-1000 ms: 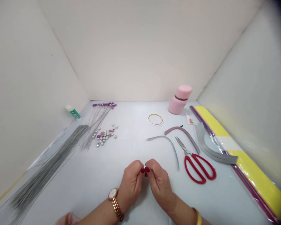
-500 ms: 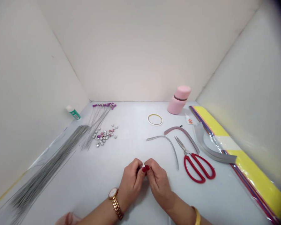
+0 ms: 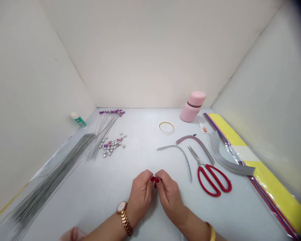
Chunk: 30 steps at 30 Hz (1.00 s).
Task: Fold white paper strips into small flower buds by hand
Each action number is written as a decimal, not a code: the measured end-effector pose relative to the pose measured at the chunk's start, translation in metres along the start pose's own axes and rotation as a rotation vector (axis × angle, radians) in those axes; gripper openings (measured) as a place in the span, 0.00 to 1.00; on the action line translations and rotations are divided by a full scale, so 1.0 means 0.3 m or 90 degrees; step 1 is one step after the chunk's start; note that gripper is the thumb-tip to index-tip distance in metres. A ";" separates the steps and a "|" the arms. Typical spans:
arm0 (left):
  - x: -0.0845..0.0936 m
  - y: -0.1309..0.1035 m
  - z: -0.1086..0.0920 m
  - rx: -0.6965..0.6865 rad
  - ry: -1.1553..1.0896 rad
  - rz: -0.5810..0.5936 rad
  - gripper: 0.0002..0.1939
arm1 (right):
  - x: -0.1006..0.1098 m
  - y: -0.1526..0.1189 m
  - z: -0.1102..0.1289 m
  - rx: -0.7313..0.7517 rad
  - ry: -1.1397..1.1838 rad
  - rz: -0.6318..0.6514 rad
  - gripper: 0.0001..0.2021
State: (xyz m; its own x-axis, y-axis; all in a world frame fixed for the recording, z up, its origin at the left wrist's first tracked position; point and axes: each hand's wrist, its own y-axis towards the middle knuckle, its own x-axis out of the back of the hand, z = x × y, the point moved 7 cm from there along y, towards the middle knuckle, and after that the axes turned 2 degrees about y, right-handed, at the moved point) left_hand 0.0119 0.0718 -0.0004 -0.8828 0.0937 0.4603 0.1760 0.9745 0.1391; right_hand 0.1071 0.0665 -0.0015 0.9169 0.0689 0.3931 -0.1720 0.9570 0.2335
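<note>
My left hand (image 3: 142, 190) and my right hand (image 3: 171, 194) meet at the fingertips near the front of the table, both closed in a pinch. Between the tips a tiny pale bit shows, too small to make out. The red-nailed thumbs lie side by side. Red-handled scissors (image 3: 210, 179) lie to the right of my right hand, beside a thin silver strip (image 3: 183, 154) and a wider pinkish-grey strip (image 3: 199, 142). Farther to the left is a scatter of small silver, pink and purple folded pieces (image 3: 112, 145).
Thin grey wires (image 3: 55, 170) lie at the left, near purple-tipped stems (image 3: 112, 112) and a glue stick (image 3: 79, 120). A tape ring (image 3: 167, 128), pink bottle (image 3: 192, 107), small glue bottle (image 3: 203, 128), grey strips (image 3: 230, 164) and yellow paper packs (image 3: 268, 187) are across the right.
The thumbs have shifted slightly, the left thumb a little to the left and up, so the thumbnails sit more evenly side by side. Both hands stay together.
</note>
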 end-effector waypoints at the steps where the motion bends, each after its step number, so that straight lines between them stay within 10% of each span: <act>1: 0.000 0.001 0.002 0.001 0.001 -0.001 0.14 | 0.001 0.000 0.000 0.003 -0.002 -0.005 0.10; 12: 0.007 0.009 -0.006 0.050 -0.159 0.036 0.14 | 0.004 0.016 -0.003 -0.050 0.188 -0.011 0.09; 30: 0.025 0.014 0.006 0.058 0.019 -0.002 0.12 | 0.008 0.013 -0.025 -0.084 0.110 -0.039 0.07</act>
State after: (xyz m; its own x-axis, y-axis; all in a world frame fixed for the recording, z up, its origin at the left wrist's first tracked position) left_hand 0.0052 0.0771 0.0020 -0.8700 0.0862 0.4854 0.1319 0.9894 0.0607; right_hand 0.1113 0.0724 -0.0064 0.9741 0.0453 0.2215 -0.0754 0.9887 0.1293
